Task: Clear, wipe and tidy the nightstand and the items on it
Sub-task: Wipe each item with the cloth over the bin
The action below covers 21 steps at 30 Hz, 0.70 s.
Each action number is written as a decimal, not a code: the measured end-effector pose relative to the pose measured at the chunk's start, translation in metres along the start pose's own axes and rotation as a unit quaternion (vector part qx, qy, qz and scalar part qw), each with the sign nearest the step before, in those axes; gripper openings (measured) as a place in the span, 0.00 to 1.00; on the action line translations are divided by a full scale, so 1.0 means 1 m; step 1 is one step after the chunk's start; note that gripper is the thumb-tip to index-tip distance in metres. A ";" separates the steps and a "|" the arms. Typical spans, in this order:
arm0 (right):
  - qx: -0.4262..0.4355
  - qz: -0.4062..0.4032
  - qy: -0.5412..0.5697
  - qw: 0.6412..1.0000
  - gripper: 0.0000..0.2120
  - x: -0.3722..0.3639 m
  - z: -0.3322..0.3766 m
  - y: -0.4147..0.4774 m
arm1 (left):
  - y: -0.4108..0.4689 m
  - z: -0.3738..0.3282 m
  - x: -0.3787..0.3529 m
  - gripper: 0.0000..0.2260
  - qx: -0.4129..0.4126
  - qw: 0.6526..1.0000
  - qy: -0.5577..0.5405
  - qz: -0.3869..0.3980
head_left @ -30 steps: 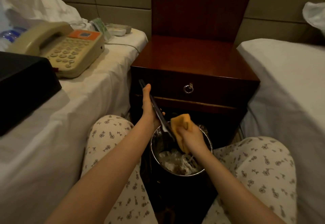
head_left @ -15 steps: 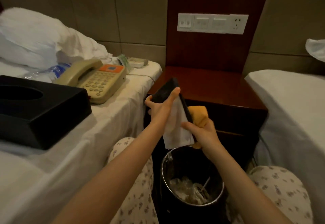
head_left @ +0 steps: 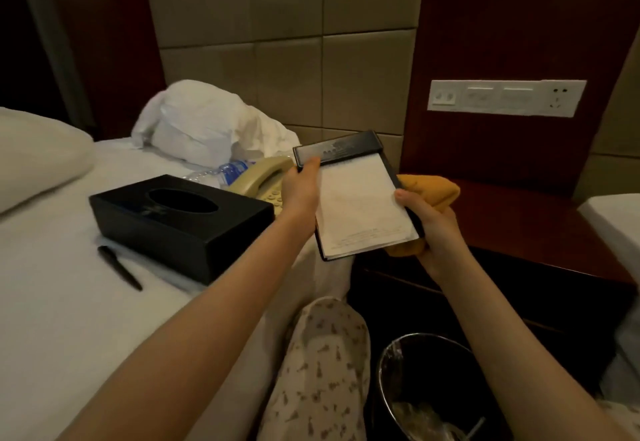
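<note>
I see the memo pad (head_left: 360, 205) is now raised from above the bin (head_left: 382, 361), face up, near the nightstand (head_left: 519, 218); left hand (head_left: 302, 191) pinches its top corner, right hand (head_left: 433, 229) grips its edge plus cloth (head_left: 433, 187); wiping seems next.

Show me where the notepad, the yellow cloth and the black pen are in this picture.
notepad (head_left: 360, 208), head view, on the white top sheet.
yellow cloth (head_left: 433, 191), head view, on the bunched fold right of the notepad.
black pen (head_left: 119, 268), head view, on the middle of its barrel.
</note>
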State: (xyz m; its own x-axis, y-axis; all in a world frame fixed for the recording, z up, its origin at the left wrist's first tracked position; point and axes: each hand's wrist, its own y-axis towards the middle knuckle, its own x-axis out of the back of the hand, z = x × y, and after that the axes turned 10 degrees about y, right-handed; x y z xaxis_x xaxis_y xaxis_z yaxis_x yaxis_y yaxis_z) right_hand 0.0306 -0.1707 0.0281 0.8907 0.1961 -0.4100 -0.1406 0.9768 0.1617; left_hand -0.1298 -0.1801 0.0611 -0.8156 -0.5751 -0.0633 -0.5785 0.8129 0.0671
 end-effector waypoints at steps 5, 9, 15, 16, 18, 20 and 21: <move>0.043 0.033 -0.030 0.998 0.05 -0.064 0.002 0.010 | 0.001 -0.037 0.065 0.15 -0.043 0.993 0.054 -0.096; 0.089 0.076 -0.055 0.992 0.11 -0.121 -0.006 0.004 | -0.004 -0.051 0.124 0.15 -0.038 0.984 0.048 -0.168; 0.107 0.121 -0.071 0.984 0.08 -0.185 -0.029 -0.020 | -0.020 -0.052 0.204 0.18 -0.019 0.960 0.060 -0.273; 0.096 0.140 -0.069 0.983 0.08 -0.194 -0.035 -0.027 | -0.023 -0.050 0.218 0.18 -0.009 0.956 0.057 -0.286; 0.062 0.193 -0.078 0.976 0.07 -0.210 -0.045 -0.040 | -0.031 -0.045 0.244 0.17 0.004 0.949 0.059 -0.309; 0.021 0.242 -0.101 0.965 0.07 -0.225 -0.055 -0.054 | -0.041 -0.040 0.265 0.17 0.015 0.943 0.078 -0.324; 0.009 0.257 -0.120 0.959 0.09 -0.232 -0.058 -0.060 | -0.046 -0.037 0.274 0.17 0.024 0.941 0.088 -0.326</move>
State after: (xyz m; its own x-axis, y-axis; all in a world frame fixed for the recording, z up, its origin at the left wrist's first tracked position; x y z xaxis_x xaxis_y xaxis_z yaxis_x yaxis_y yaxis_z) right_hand -0.1924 -0.2701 0.0611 0.7794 0.6241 -0.0550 -0.5826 0.7543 0.3028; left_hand -0.3274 -0.3787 0.0778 -0.2794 -0.9560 0.0899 -0.9589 0.2827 0.0259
